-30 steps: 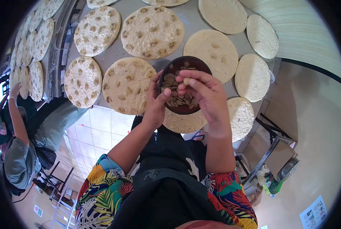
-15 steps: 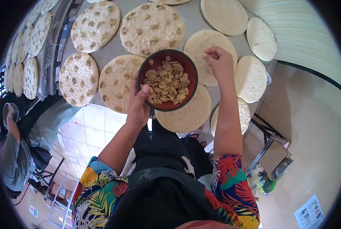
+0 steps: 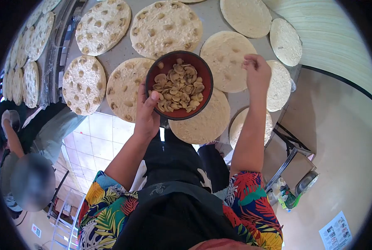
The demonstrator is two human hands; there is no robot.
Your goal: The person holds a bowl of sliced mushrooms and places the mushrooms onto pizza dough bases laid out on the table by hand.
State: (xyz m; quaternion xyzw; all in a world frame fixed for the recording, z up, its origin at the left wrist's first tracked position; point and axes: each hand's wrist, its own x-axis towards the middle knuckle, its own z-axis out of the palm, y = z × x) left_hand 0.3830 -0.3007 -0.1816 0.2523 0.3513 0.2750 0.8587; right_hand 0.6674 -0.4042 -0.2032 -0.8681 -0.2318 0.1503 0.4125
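Note:
A dark-rimmed bowl with a red inside (image 3: 204,68) is gripped at its left side by my left hand (image 3: 147,110), the thumb over the rim. Sliced mushrooms (image 3: 179,89) fill much of it. My right hand (image 3: 259,73) hovers at the right edge of a round pizza base (image 3: 223,52) carrying a few mushroom slices. Its fingers are curled together; whatever they may hold is too small to make out. Below the bowl lies a pizza base (image 3: 207,123) with no slices visible, partly covered by the bowl. A mushroom-dotted base (image 3: 121,89) is partly hidden behind my left hand.
Several mushroom-topped bases (image 3: 84,85) lie to the left on the grey table (image 3: 213,23). Bases with no visible slices (image 3: 246,16) lie along the right side. At far left, another person (image 3: 15,141) stands near more topped bases (image 3: 30,83). A small stand (image 3: 292,171) is below right.
My right hand has moved right across the pizza base to its right edge. The bowl in my left hand has shifted slightly left and up. The other person has leaned further into view.

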